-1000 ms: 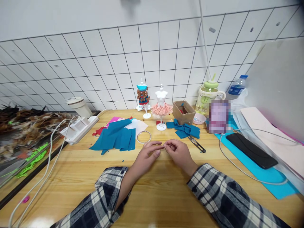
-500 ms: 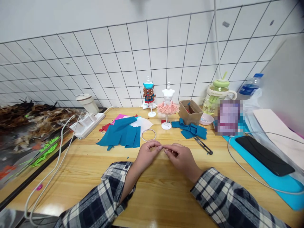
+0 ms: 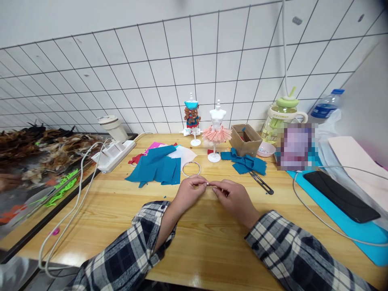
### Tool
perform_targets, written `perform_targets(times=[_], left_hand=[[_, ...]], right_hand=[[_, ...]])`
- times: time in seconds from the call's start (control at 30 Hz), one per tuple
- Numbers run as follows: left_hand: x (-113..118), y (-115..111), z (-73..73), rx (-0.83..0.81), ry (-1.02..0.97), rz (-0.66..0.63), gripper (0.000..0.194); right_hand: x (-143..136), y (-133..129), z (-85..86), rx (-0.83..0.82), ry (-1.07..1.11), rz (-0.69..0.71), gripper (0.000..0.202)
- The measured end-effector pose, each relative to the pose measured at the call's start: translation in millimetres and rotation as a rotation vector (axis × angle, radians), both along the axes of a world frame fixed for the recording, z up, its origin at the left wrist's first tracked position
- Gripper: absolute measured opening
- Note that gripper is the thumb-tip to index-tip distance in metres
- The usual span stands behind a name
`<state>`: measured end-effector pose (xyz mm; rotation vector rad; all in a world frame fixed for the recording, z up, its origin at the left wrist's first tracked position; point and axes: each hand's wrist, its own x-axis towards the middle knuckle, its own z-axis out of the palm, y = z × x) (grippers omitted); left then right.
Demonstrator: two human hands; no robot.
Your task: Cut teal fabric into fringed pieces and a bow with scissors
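Note:
Over the middle of the wooden table, my left hand pinches thumb and forefinger together on a tiny pale thing, too small to name. Facing it, my right hand is closed, its forefinger tip at the same tiny thing and its thumb tucked below; whatever it grips is hidden. Just beyond my left hand lies a thin ring. Teal fabric pieces are spread to the left of it. More teal strips and a dark snips-like tool lie beyond my right hand.
Two small dress forms stand at the back, beside a cardboard box and a pink bowl. A cup and phone are right. Left are a power strip, cables, feathers and another person's blurred hand.
The view has shifted slightly. My fingertips have parted a little, so the tiny pale thing shows between them. Another person's hand has come in at the far left edge.

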<state>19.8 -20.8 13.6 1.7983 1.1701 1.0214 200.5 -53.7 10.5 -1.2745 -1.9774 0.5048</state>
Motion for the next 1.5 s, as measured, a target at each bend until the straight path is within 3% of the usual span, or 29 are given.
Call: perform_targets(times=[0.4,0.63,0.93,1.03,1.13,1.33,1.5], left_hand=[[3,-5,-3.4,0.168,0.139,-0.031,0.01],[2,-7,1.4,-0.25,-0.141,-0.036,0.017],[-3,0,-4.9,-0.578,-0.733,-0.019,0.018],[-5,4,-9.2,-0.608,-0.801,-0.021,0.02],[-6,11,-14.8,-0.619,-0.751,-0.028,0.021],[-4,18,-18.2,-0.619,-0.738,-0.05,0.026],[-5,17,-16.4,-0.629,-0.741,-0.061,0.023]], right_hand=[[0,0,1.7,-0.008,0.016,-0.085,0.014],[-1,7,-0.9,-0.165,0.199,-0.233,0.008],[12,21,-12.6,-0.232,0.173,-0.339,0.007],[20,24,-3.5,-0.19,0.171,-0.381,0.009],[34,34,16.5,-0.072,0.137,-0.462,0.012],[78,79,58.1,0.188,0.01,-0.738,0.013],[106,114,63.1,0.166,-0.19,-0.87,0.02]])
